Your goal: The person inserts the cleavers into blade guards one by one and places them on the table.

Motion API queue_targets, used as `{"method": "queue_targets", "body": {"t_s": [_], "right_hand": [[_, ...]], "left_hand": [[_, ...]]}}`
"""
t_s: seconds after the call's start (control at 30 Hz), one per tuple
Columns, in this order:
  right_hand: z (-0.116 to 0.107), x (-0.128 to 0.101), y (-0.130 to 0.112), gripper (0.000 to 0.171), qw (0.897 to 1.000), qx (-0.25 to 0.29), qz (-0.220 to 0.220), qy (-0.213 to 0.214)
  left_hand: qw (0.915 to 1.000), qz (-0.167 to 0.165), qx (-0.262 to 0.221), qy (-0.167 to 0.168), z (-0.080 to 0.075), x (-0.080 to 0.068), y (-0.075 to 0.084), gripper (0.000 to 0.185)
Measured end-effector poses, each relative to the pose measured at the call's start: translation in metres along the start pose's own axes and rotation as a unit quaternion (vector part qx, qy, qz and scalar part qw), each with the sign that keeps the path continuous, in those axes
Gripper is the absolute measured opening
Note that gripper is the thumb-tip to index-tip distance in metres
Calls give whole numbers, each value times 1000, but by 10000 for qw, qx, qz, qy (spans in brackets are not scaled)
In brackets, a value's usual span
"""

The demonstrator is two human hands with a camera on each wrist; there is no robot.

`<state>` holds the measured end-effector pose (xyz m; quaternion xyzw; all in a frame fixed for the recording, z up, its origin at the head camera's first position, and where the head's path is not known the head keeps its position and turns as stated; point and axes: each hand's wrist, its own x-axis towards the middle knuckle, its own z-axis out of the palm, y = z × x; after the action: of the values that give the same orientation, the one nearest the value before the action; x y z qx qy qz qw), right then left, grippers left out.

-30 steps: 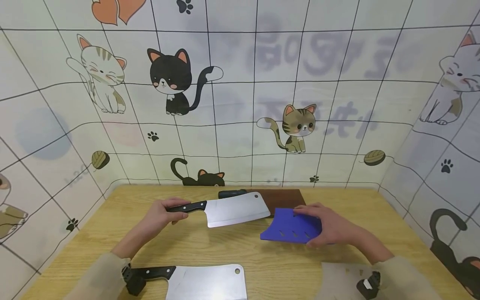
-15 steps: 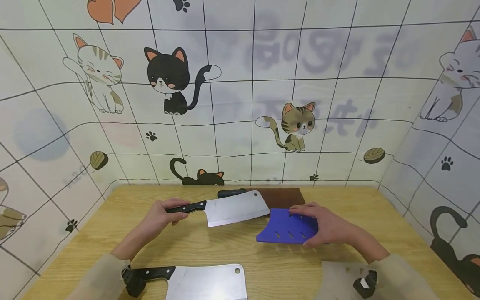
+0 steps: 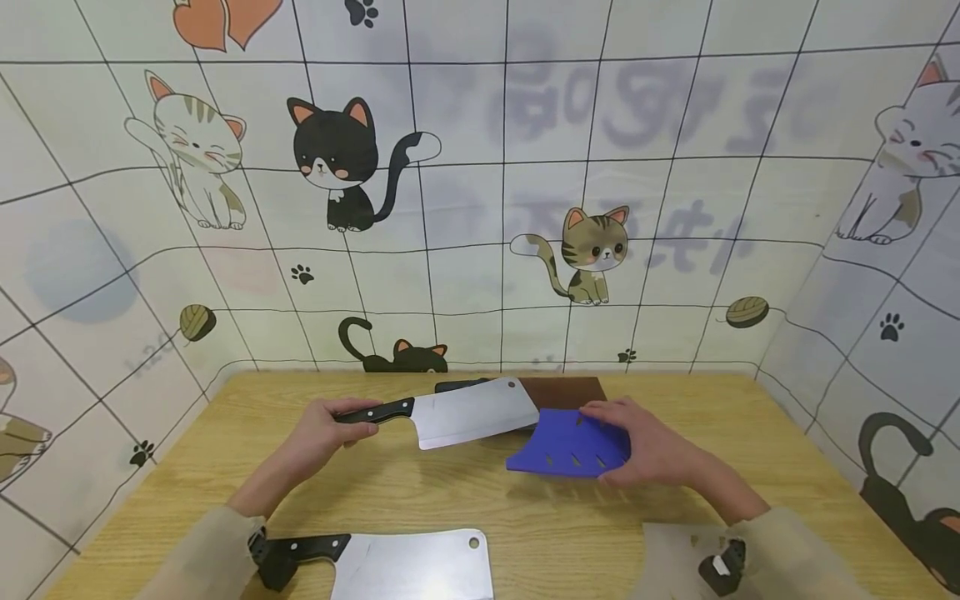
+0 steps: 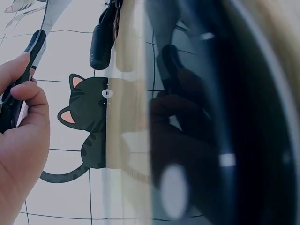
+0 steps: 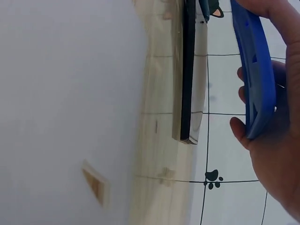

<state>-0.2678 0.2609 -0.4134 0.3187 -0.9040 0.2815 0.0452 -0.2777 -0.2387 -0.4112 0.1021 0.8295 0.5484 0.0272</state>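
My left hand [image 3: 324,433] grips a cleaver [image 3: 476,414] by its black riveted handle, its broad blade raised above the table and pointing right. In the left wrist view, thumb and fingers close round that handle [image 4: 35,47]. My right hand [image 3: 648,442] holds a blue slotted plastic blade guard [image 3: 573,446], thumb at its near edge and fingers over the far side. The right wrist view shows this blue guard [image 5: 257,70] edge-on. The guard's curved left edge is right beside the blade's end; whether they touch or overlap I cannot tell.
A second cleaver [image 3: 416,562] lies at the table's front, black handle leftward. A pale slotted sheet-like piece [image 3: 667,558] lies front right, partly under the right sleeve. Behind the raised blade lies a flat brown piece [image 3: 566,387] with a black handle [image 3: 457,386]. A cat-patterned curtain [image 3: 465,192] surrounds the table.
My right hand has brought the blue guard leftward and slightly up, closer to the cleaver's blade. The left hand and its cleaver have barely moved, the blade rising slightly.
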Motion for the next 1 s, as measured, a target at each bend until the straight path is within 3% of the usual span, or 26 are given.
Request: {"method": "queue_targets", "body": {"t_s": [0.23,0.5,0.77,1.0], "right_hand": [[-4,-1,3,89,9990,149,111,416],[-11,-5,8,88,9983,240,-26,531],[-16,-12,-3,88,9994,289,-37,207],[-18,-16,-14,88,9984,538,-98,-124]], "left_hand": [[9994,147,200,-241,-6,0,-1,43],[9918,452,82,-1191,-16,-1,-3,44],[9814,664,153,-1795,-25,9,0,42],[9763,489,69,-2109,-27,16,0,41]]}}
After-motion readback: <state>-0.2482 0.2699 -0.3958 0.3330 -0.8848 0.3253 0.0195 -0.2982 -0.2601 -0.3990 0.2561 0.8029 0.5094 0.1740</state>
